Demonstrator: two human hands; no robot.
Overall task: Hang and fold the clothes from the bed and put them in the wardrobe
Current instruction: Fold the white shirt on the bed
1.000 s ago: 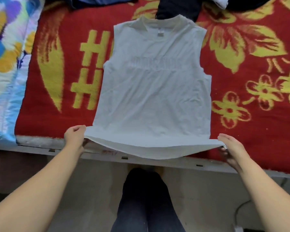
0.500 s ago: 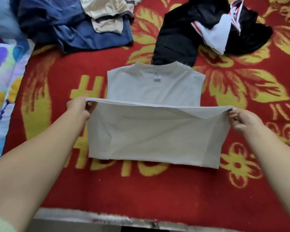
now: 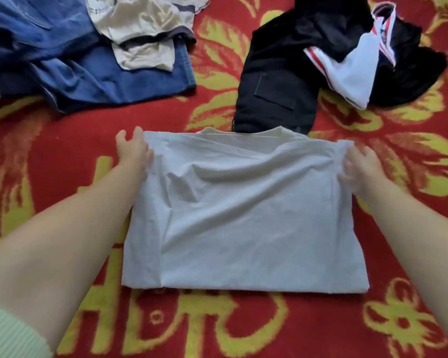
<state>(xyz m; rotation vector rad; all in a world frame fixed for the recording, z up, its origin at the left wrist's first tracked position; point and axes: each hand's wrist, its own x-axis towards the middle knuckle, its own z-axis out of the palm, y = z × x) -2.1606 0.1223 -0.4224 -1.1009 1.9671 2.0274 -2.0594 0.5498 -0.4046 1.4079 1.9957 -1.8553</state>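
My left hand [image 3: 133,151] lies at the far left corner of the shirt [image 3: 243,215], fingers [image 3: 126,138] spread and nearly straight, touching the folded-over hem, not pinching it. The shirt lies flat on the bed [image 3: 62,156] between my two hands, doubled over once: the hem sits just short of the collar, which peeks out beyond my fingertips. It is thin white jersey, soft and limp, light enough to lift with two pinches, I judge. It creases wherever it is let go; slack ridges run across the middle between my hands. Nothing fragile, but it will slump out of shape unless carried flat or by both ends. For the next fold I would pinch both layers together at a side edge, near corner and far corner, since taking the top layer alone would pull the fold apart.

My right hand [image 3: 360,169] is at the far right corner, blurred; the fingers look loosely open against the cloth, and I see no grip.

The bed cover is a plush red blanket with yellow flowers, which should keep the shirt from sliding. Beyond my left fingers lie crumpled blue jeans [image 3: 88,73] with a beige top [image 3: 145,29] on them; beyond my right, stiffer black trousers [image 3: 277,81] with a flap pocket and a white garment [image 3: 352,71] with red stripes.
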